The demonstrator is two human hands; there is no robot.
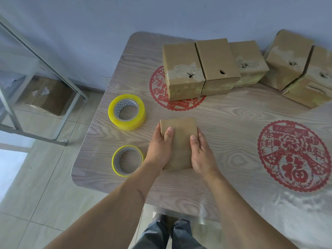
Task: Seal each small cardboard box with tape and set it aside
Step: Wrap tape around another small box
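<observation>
Pale wood-grain table (233,112) with red paper-cut prints, blue-grey wall behind. Both hands are on a flat-looking box (179,141) near the left front of the table: left hand (159,150) grips its left edge, thumb curled on top, right hand (202,153) holds the right edge the same way. Can't really tell if it's folded flat or just low. Two yellow tape rolls (126,112) (128,160) lie near the left edge. Five taped boxes (183,71) sit along the back edge.
</observation>
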